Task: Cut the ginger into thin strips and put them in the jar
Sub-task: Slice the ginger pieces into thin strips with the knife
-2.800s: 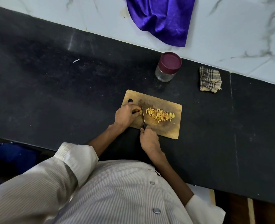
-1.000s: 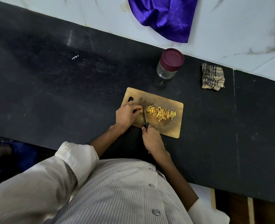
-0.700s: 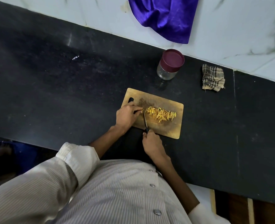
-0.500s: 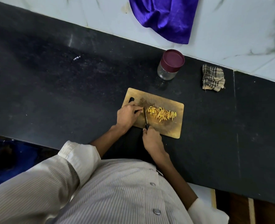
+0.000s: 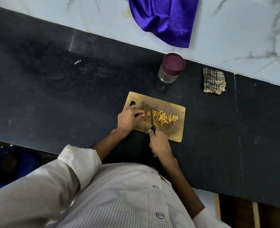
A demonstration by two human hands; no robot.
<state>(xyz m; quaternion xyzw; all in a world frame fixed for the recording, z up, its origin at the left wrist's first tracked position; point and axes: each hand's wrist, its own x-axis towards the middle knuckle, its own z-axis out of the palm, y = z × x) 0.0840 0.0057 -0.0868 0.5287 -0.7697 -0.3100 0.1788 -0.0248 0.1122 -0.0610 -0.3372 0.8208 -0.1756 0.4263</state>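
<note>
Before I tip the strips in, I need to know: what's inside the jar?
Nothing shows through the clear glass of the jar; it looks empty. Its maroon lid is on and hides the upper part, so I cannot see there.

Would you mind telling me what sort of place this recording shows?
Most likely a home kitchen: a dark stone counter against a marble-look wall, a wooden cutting board with ginger strips, and a lidded jar.

Yellow ginger strips [image 5: 165, 118] heaped on board; lidded jar [image 5: 170, 68] upright beyond.
</note>
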